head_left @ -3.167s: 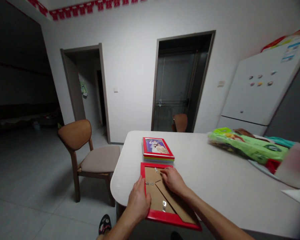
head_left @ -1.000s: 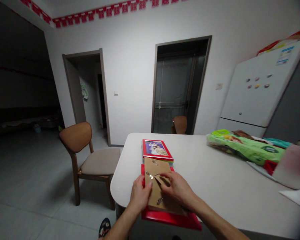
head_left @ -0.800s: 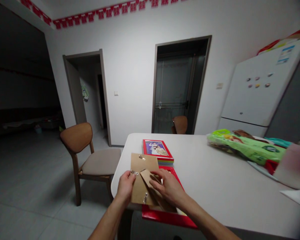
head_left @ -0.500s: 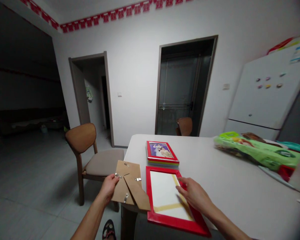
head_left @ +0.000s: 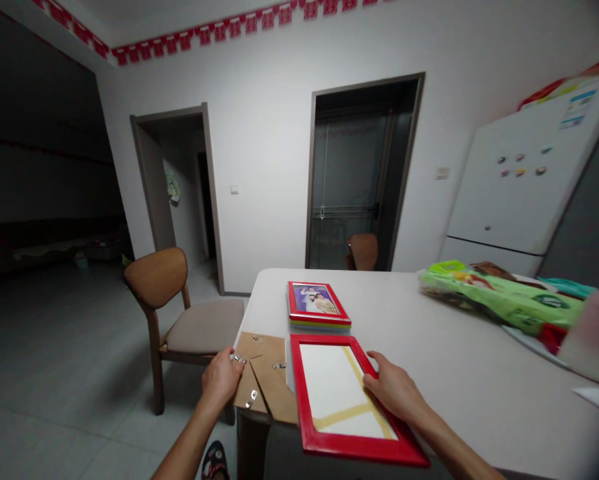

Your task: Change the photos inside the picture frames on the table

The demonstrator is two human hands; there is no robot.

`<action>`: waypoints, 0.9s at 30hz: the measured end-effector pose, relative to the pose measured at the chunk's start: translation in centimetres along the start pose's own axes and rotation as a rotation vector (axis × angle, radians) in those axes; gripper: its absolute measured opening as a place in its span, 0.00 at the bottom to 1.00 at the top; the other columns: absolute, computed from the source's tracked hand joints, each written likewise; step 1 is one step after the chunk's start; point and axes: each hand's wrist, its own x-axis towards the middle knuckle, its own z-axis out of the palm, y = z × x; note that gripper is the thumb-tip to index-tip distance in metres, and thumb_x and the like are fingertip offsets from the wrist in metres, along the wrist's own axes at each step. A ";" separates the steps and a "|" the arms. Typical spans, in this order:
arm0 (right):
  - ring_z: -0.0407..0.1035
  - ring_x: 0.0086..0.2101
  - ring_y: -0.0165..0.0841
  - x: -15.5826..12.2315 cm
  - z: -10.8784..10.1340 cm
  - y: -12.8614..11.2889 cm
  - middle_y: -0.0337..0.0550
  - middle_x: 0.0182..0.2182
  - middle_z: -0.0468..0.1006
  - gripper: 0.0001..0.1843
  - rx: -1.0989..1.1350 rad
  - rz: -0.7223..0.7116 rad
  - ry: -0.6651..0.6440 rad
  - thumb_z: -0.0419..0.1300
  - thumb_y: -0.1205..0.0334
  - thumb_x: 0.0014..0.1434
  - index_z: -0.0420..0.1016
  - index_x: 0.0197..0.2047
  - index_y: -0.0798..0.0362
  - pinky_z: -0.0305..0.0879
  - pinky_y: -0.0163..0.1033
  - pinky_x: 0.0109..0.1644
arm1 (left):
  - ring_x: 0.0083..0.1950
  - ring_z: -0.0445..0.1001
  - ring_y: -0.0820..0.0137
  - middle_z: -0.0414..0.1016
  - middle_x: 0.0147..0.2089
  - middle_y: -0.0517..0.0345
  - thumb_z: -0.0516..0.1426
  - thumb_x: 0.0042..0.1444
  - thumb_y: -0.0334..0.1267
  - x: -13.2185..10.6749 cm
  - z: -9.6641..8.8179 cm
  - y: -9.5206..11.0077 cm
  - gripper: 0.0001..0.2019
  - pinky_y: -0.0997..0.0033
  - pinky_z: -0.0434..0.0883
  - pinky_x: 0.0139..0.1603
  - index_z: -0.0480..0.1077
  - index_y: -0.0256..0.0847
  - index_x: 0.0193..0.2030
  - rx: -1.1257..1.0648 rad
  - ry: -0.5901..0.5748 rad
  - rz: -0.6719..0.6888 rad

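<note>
- left hand (head_left: 222,375), pinched nearly closed, holds the brown backing board (head_left: 270,383) by its left edge; a slack pinch could drop it.
- right hand (head_left: 392,387), half-curled, touches the red frame's (head_left: 302,400) right rim; i cannot tell whether it grips.
- the frame seems to overhang the table's (head_left: 404,313) near edge; a knock could tip it.

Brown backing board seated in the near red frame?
No, the left hand holds the brown backing board beside the near red frame, whose white inside shows.
</note>
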 end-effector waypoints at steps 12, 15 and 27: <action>0.69 0.32 0.35 0.2 -0.2 1.1 0.49 0.32 0.75 0.28 0.190 0.046 0.013 0.49 0.65 0.45 0.60 0.51 0.59 0.59 0.35 0.35 | 0.54 0.59 0.65 0.62 0.53 0.52 0.56 0.43 0.40 -4.0 -0.9 2.6 0.24 0.68 0.55 0.55 0.61 0.39 0.49 -0.236 -0.103 0.355; 0.69 0.27 0.34 0.1 -0.5 0.6 0.47 0.28 0.75 0.31 0.384 0.146 -0.022 0.51 0.64 0.43 0.58 0.53 0.60 0.61 0.35 0.32 | 0.55 0.58 0.64 0.62 0.53 0.51 0.54 0.45 0.42 -6.0 -0.7 5.5 0.23 0.66 0.54 0.55 0.61 0.39 0.50 -0.382 -0.146 0.401; 0.69 0.22 0.30 -2.5 -4.0 -3.8 0.42 0.29 0.76 0.42 1.354 0.210 -0.244 0.56 0.63 0.44 0.40 0.59 0.51 0.66 0.37 0.29 | 0.57 0.52 0.58 0.54 0.58 0.46 0.58 0.42 0.41 -10.2 2.8 14.8 0.34 0.58 0.52 0.58 0.53 0.36 0.56 -0.446 -0.256 0.682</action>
